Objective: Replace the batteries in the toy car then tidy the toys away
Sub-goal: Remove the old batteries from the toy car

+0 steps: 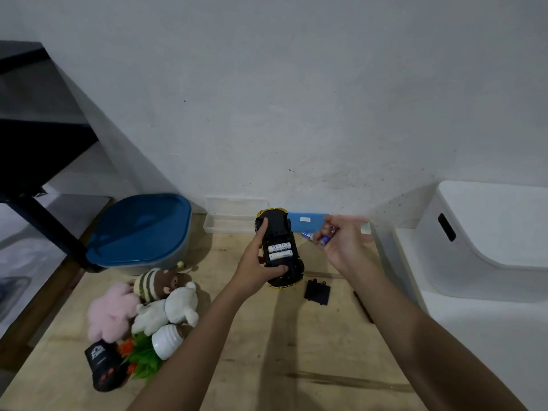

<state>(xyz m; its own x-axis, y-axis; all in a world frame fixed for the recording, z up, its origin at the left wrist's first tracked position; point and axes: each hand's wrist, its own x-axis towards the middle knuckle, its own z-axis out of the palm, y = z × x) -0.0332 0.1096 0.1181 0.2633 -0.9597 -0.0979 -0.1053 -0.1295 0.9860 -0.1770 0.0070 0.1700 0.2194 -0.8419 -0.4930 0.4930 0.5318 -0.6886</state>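
The yellow and black toy car (280, 232) is turned underside up above the wooden table (267, 351). My left hand (259, 262) grips it from the left side, thumb across its near end and forefinger stretched toward the far end. Its battery bay is uncovered and shows two white batteries (280, 251) side by side. To the right of the car, my right hand (341, 241) holds blue and purple batteries (324, 237) in its fingers. Another blue battery (307, 234) lies just beyond them. The black battery cover (317, 292) lies on the table near the car.
A blue-lidded grey bin (139, 229) stands at the left rear beside a clear plastic tray (225, 225). Plush toys (148, 304), a fake plant in a white pot (166, 341) and a black remote (102, 366) lie front left. A white storage box (486, 232) stands right. A dark screwdriver (363, 307) lies near it.
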